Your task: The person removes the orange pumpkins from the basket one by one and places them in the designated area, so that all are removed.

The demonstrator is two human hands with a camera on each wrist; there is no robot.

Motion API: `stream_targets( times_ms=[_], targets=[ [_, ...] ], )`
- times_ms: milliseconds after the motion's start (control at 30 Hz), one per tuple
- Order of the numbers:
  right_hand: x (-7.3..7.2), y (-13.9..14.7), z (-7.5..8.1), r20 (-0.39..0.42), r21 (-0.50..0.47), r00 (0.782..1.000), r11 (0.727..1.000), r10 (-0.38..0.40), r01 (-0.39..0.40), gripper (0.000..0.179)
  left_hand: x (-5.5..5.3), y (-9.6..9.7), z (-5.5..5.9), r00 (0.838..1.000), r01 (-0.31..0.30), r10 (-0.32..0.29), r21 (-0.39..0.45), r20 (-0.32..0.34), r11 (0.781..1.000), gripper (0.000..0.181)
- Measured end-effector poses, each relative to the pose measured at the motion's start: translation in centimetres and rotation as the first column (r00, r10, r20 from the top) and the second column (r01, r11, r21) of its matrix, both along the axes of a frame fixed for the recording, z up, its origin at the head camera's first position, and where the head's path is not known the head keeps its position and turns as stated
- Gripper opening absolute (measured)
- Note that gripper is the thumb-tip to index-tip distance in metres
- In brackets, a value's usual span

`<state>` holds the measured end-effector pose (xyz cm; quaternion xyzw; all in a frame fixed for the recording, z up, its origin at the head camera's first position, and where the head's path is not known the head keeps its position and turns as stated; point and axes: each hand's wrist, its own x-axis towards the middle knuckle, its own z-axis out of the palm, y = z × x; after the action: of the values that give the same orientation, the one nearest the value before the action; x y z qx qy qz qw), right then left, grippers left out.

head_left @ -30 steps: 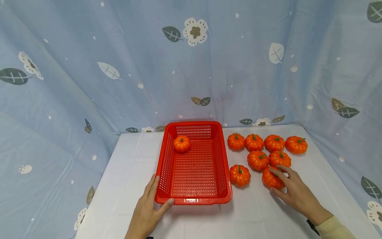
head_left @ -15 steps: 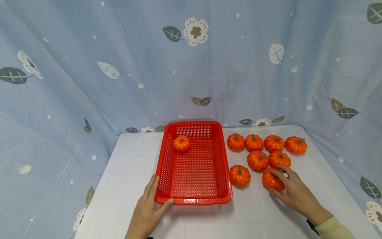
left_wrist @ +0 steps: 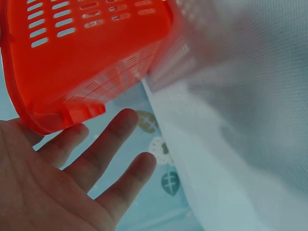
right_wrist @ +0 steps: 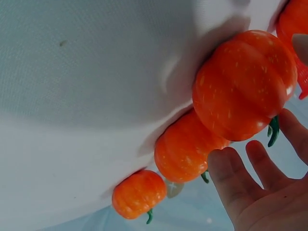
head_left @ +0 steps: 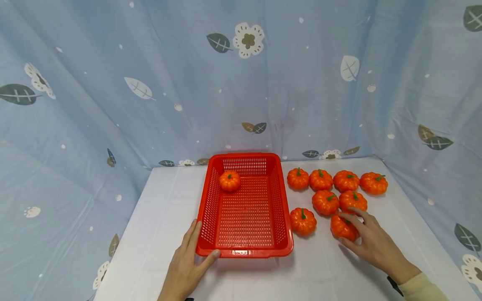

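Note:
My left hand point(head_left: 183, 262) rests at the near left corner of a red plastic basket point(head_left: 244, 253), its fingers straight along the side and its thumb on the front rim. In the left wrist view the fingers point(left_wrist: 108, 144) stretch out beside the basket wall point(left_wrist: 91, 43). Inside the basket, toward the back left, sits one small orange pumpkin point(head_left: 229, 181). My right hand point(head_left: 373, 244) hovers over the nearest pumpkin point(head_left: 342, 228) on the right, thumb and fingers spread around it. The right wrist view shows this pumpkin point(right_wrist: 243, 86) standing on the cloth, with the fingertips close to its green stem.
Several other pumpkins stand right of the basket: a back row with one pumpkin point(head_left: 346, 180) in it, two behind my right hand, including one pumpkin point(head_left: 325, 202), and a single pumpkin point(head_left: 303, 221) beside the basket. A white cloth point(head_left: 158, 200) covers the table; a blue patterned curtain point(head_left: 188, 83) hangs behind.

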<state>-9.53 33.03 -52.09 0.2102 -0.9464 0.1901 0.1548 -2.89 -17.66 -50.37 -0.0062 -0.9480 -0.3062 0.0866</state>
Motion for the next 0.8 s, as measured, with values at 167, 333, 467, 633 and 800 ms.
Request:
stream_targets(
  times_ms=[167,333,467,633,800],
  targets=[
    [0.0,-0.2,0.5,-0.003,-0.007,1.0,1.0,0.003,-0.003,0.072,0.0,0.0,0.0,1.0,0.002,-0.002,-0.004,-0.006,1.0,0.096],
    [-0.5,-0.4,1.1,-0.04,-0.021,0.999,1.0,0.016,-0.017,0.071,0.0,-0.1,-0.1,1.0,0.004,-0.004,-0.006,-0.009,1.0,0.096],
    [-1.1,-0.8,1.8,-0.102,-0.04,0.994,0.999,0.033,-0.038,0.071,0.0,-0.1,-0.1,1.0,0.005,-0.005,-0.009,-0.013,1.0,0.096],
    [-1.8,-1.9,3.1,-0.137,-0.079,0.988,0.994,0.066,-0.078,0.07,0.0,-0.1,-0.1,1.0,0.006,-0.007,-0.011,-0.019,1.0,0.096],
    [-2.3,-3.9,4.7,-0.077,-0.102,0.996,0.993,0.045,-0.052,0.067,0.0,0.0,-0.1,1.0,0.008,-0.009,-0.011,-0.02,1.0,0.097]
  ],
)
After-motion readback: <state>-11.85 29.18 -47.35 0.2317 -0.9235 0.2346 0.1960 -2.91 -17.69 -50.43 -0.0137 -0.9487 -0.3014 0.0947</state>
